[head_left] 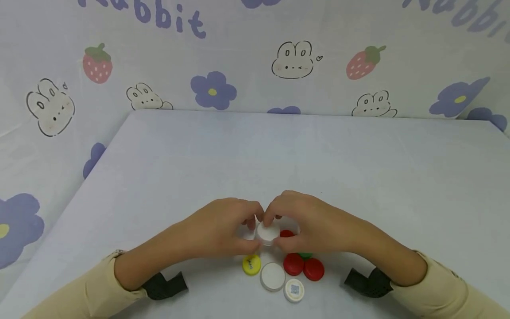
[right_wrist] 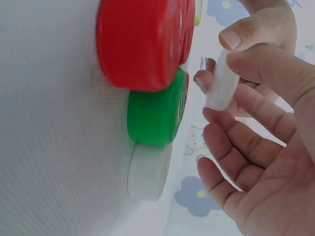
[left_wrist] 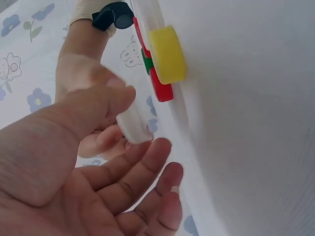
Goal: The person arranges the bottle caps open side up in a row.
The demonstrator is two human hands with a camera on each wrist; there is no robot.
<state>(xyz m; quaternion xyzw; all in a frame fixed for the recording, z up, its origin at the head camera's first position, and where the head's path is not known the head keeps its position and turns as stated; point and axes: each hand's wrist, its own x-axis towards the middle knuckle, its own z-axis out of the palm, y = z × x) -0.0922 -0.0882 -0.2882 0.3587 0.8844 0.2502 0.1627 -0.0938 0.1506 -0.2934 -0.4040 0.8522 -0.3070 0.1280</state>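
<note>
A round white bottle cap [head_left: 268,232] with a ridged side is held between the two hands. My left hand [head_left: 229,228] pinches it from the left, thumb on the near edge and a fingertip at the far edge. From the opposite side my right hand [head_left: 307,223] grips the same cap between thumb and fingertips, its other fingers loosely bent. In the right wrist view the white cap [right_wrist: 223,84] is tilted on edge and raised over the table. Beneath and beside the right hand lie a green cap [right_wrist: 153,110] and red caps [right_wrist: 140,44].
On the white table [head_left: 255,155] near the hands lie a yellow cap [head_left: 252,264], a larger white cap [head_left: 272,277], a small white cap with a square code [head_left: 294,290], and red caps [head_left: 313,269]. Patterned cloth [head_left: 239,53] hangs behind the table.
</note>
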